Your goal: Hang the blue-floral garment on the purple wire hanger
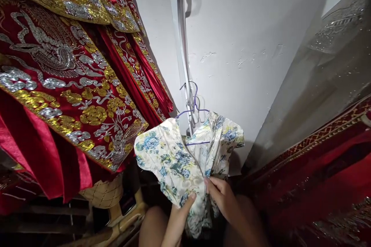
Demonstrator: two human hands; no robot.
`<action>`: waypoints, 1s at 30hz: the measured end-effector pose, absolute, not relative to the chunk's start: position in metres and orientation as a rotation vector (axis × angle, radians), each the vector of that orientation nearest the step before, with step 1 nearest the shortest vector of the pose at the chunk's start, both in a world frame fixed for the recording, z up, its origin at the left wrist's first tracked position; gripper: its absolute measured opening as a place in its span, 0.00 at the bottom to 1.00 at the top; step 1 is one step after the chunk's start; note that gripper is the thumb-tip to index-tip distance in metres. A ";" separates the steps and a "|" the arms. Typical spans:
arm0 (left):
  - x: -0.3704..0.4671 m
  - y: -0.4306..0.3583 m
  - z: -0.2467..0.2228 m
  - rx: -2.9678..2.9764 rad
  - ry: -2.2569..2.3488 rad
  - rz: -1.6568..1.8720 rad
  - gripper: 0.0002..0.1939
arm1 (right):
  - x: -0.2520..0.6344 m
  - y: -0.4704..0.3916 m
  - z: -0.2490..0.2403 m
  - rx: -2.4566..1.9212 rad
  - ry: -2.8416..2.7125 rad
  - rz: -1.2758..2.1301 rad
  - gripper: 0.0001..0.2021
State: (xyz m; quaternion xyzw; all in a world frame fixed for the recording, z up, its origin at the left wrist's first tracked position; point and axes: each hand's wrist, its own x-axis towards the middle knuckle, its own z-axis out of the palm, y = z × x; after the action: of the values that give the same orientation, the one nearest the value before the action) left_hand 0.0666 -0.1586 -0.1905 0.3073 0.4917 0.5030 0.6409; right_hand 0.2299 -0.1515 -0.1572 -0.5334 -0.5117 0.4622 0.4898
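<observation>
A white floral garment (171, 158) with short sleeves, printed in blue, green and yellow, hangs on a purple hanger (196, 102) in the middle of the head view. Its front has a V-shaped opening. My left hand (182, 214) grips the lower front, thumb on top and the other fingers hidden under the cloth. Close by, my right hand (219, 193) pinches the edge of the front opening between thumb and fingers. Bunched cloth falls below both hands.
At left hangs a red costume (95, 96) with gold and silver embroidery. Under it stands a wooden chair (124, 224). Behind the garment are a thin metal pole (179, 27) and a white wall (237, 27). Sheer sparkly fabric (327, 65) and red cloth (333, 173) hang at right.
</observation>
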 end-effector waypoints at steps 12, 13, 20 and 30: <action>0.111 -0.162 -0.188 1.418 1.373 1.456 0.12 | 0.223 -0.167 -0.149 -1.152 -0.871 1.543 0.19; 0.115 -0.161 -0.185 1.419 1.304 1.393 0.09 | 0.220 -0.168 -0.148 -1.135 -0.831 1.561 0.18; 0.119 -0.146 -0.182 1.496 1.126 1.299 0.11 | 0.223 -0.152 -0.133 -1.187 -1.011 1.562 0.17; 0.125 -0.134 -0.198 1.826 1.136 1.207 0.14 | 0.240 -0.107 -0.062 -1.143 -1.072 1.282 0.17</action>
State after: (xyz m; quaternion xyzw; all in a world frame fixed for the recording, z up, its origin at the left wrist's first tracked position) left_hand 0.1249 -0.1345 -0.1981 0.6985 0.4346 0.4619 0.3314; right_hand 0.2396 -0.1072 -0.0617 -0.4789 -0.4489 0.5370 0.5299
